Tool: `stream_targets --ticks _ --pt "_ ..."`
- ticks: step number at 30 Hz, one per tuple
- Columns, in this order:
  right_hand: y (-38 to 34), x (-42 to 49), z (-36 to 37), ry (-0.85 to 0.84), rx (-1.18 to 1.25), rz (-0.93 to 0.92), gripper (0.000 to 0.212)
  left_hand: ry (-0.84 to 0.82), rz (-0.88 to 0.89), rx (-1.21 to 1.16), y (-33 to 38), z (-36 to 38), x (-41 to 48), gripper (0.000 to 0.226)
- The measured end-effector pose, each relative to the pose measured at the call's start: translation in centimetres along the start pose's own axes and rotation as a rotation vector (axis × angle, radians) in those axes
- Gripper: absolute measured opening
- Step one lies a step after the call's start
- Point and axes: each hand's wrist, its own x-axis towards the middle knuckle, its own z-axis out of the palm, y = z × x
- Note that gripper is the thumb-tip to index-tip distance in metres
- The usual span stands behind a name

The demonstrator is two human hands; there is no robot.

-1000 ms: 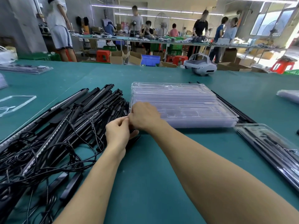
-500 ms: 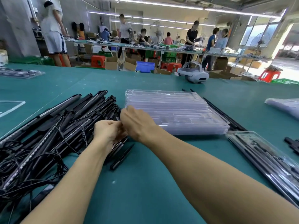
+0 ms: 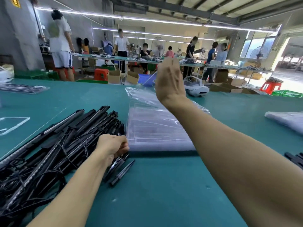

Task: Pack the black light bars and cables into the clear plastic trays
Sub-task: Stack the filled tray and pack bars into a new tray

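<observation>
A stack of clear plastic trays [image 3: 157, 133] lies on the green table [image 3: 160, 194]. My right hand [image 3: 170, 79] is raised above the stack's far end and holds the top clear tray [image 3: 141, 94], which is tilted up off the stack. My left hand [image 3: 113, 145] has its fingers curled at the stack's near left corner and grips it. To the left lies a pile of black light bars [image 3: 73, 133] with tangled black cables [image 3: 19, 181]. Two short black pieces [image 3: 122, 172] lie loose just below my left hand.
A white headset [image 3: 196, 87] sits beyond the stack. A clear plastic bag [image 3: 287, 122] and some black parts [image 3: 295, 159] lie at the right edge. A clear lid [image 3: 11, 125] and a packed tray [image 3: 24, 88] lie far left. People work at benches behind.
My right hand has risen from the stack's near left corner, lifting the top tray with it. My left hand has stayed at that corner. The view has tilted up.
</observation>
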Motion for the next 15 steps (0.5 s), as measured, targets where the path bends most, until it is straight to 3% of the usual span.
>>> stream_targets --ticks 2,6,9,12,15 --pt "0.1 -0.1 -0.2 0.014 0.080 -0.004 0.022 -0.033 0.044 0.065 0.8 0.1 -0.6 0.018" --pt "-1.5 -5.3 -0.1 -0.028 0.251 -0.192 0.019 -0.108 0.156 0.173 2.4 0.3 -2.1 0.014" --pt "-2.6 -10.5 -0.3 -0.108 0.268 -0.265 0.019 -0.180 0.061 0.060 3.2 0.4 -2.6 0.024" --pt "-3.0 -13.9 -1.5 -0.220 0.318 -0.292 0.021 -0.286 0.018 -0.007 3.0 0.1 -3.2 0.008" --pt "-2.8 -15.9 -2.7 -0.369 0.284 -0.337 0.023 -0.390 0.057 -0.104 1.6 -0.1 -4.0 0.022"
